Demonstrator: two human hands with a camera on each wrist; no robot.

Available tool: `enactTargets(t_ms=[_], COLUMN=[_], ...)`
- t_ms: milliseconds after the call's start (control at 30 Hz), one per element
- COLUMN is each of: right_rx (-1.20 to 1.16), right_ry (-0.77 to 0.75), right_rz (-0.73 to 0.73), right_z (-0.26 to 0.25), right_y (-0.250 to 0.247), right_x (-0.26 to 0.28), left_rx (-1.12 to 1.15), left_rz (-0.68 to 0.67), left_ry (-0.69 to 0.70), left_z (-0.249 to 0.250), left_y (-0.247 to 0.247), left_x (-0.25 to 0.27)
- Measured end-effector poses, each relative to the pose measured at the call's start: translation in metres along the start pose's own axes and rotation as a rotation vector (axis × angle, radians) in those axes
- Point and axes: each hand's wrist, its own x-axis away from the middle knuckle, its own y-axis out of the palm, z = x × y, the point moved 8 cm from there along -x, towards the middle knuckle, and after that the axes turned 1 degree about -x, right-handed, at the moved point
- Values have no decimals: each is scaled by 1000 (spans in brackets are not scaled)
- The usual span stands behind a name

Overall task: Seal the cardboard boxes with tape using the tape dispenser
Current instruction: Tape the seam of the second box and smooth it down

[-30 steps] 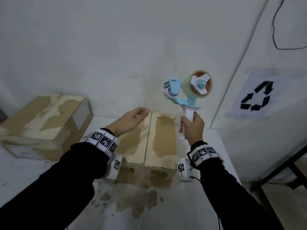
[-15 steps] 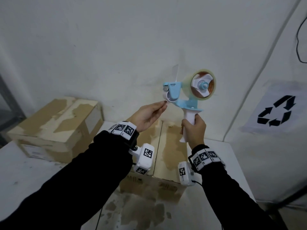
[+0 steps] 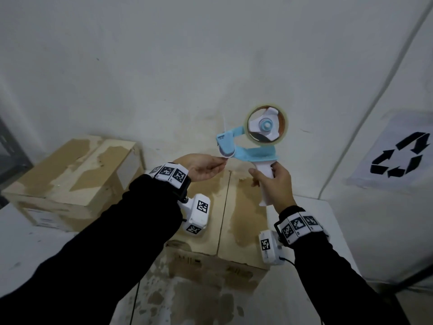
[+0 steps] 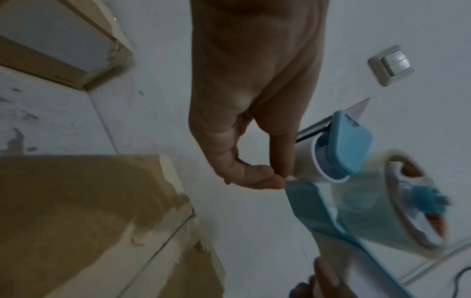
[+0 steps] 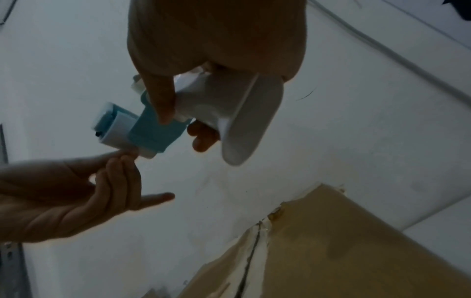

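A: What is changing at the blue-and-white tape dispenser (image 3: 251,146) right now?

B: A second ago the left hand (image 3: 203,168) was hovering low over the near cardboard box (image 3: 225,207); it has since been rising, and its fingers (image 4: 257,177) are now pressed together in a pinch at the white roller end of the dispenser. Whether they are actually gripping the loose tape end is too hard to tell, since the tape is clear.

A: And the other hand?

B: The right hand (image 3: 271,186) is still wrapping its curled fingers round the white handle, holding the dispenser up in the air above the box, with the clear tape roll (image 3: 267,126) facing the wall.

A: Where is the box sitting?

B: On the white bench (image 3: 30,245), under both hands, its two top flaps closed and meeting at a centre seam with no tape visible on it. A second cardboard box (image 3: 70,179) is sitting to the left, well apart from the hands.

A: So what does that mean for the sealing?

B: Probably that the person is freeing the tape's leading end before bringing the dispenser down; the seam itself is not yet being taped.
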Motion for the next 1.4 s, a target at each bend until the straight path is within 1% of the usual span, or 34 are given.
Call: enactTargets(t_ms=[133, 233, 433, 600, 667, 733, 833, 967, 1133, 1267, 1333, 1400], right_rx=[-63, 8, 225, 283, 285, 266, 281, 323, 361, 393, 407, 349], right_ry=[107, 101, 83, 112, 127, 137, 143, 163, 186, 201, 218, 270], right_rz=[-164, -223, -229, -267, -269, -271, -286, -301, -343, -343, -383, -425], right_z=[3, -3, 0, 12, 14, 13, 13, 30, 46, 56, 61, 65], right_y=[14, 14, 11, 7, 4, 0, -8, -6, -1, 9, 16, 22], right_x=[-11, -24, -47, -63, -70, -80, -96, -103, -105, -110, -109, -106], left_rx=[-33, -61, -311, -458, -469, -446, -408, -451, -426, -501, -484, -424], left_rz=[46, 115, 281, 366, 382, 382, 365, 406, 384, 425, 347, 273], left_ry=[-63, -43, 132, 176, 190, 215, 213, 227, 147, 168, 146, 91], left_z=[2, 8, 29, 38, 46, 55, 60, 54, 36, 33, 26, 16], left_y=[-13, -28, -36, -47, -50, -53, -52, -56, -70, -78, -77, -76], left_x=[-13, -26, -45, -71, -78, -85, -95, -107, -118, -124, -126, -127])
